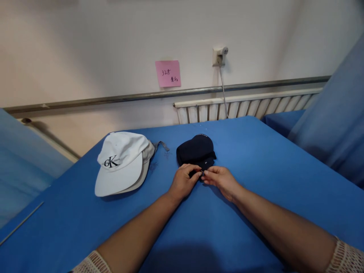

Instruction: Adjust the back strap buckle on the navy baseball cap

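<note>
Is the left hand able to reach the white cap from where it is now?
Probably yes. The left hand pinches the navy cap together with the right hand, and only bare blue table lies between it and the white cap; it must release its grip first.

This looks like a plain institutional room set up as a workstation rather than a home: a table draped in blue cloth stands against a bare off-white wall, with a white radiator below a metal rail, a wall socket, and a handwritten pink sticky note.
</note>
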The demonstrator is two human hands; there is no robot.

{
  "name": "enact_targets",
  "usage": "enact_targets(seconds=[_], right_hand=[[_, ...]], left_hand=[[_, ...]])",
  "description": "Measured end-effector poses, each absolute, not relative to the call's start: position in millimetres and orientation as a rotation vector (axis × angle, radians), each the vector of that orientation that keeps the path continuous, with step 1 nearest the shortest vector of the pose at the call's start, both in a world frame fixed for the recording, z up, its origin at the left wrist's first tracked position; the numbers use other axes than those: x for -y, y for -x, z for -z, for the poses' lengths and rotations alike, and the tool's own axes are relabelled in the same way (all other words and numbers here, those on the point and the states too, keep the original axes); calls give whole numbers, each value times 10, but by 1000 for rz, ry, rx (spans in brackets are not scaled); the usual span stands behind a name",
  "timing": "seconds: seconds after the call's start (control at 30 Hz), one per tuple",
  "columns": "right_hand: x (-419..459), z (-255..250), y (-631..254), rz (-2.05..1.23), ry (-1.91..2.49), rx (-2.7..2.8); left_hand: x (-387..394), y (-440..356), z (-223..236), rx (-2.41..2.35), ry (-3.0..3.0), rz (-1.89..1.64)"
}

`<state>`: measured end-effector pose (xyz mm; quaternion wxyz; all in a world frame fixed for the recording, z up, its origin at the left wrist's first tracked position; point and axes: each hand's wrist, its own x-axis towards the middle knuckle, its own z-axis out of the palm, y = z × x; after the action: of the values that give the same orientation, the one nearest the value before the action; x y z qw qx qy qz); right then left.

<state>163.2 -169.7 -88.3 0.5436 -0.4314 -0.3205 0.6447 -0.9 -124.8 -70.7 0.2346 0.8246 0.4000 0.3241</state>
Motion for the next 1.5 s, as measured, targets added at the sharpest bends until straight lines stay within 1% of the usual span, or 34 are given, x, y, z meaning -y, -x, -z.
enact_targets(seconds=[0.2, 0.27, 0.43, 0.7, 0.97, 1.27, 1.5], right_hand=[[1679, 853, -1662, -1495, 1173, 746], [1684, 848, -1657, -1493, 1160, 752], [1719, 847, -1603, -1494, 1047, 857], [1685, 908, -1519, -1391, 1151, 900], [1644, 931, -1467, -1346, 1178, 835], [1676, 894, -1473, -1363, 1121, 830], [1685, 902, -1472, -1335, 1171, 859]], left_hand=[[1257, -2, 719, -1042, -2306, -866], [1258, -8, 707, -1047, -2274, -862], [1216, -31, 622, -1097, -2054, -848], [1116, -109, 516, -1029, -1703, -684], [1174, -189, 501, -1023, -1489, -767], [1199, -185, 497, -1020, -1425, -799], [1249, -181, 468, -1024, -1454, -769]])
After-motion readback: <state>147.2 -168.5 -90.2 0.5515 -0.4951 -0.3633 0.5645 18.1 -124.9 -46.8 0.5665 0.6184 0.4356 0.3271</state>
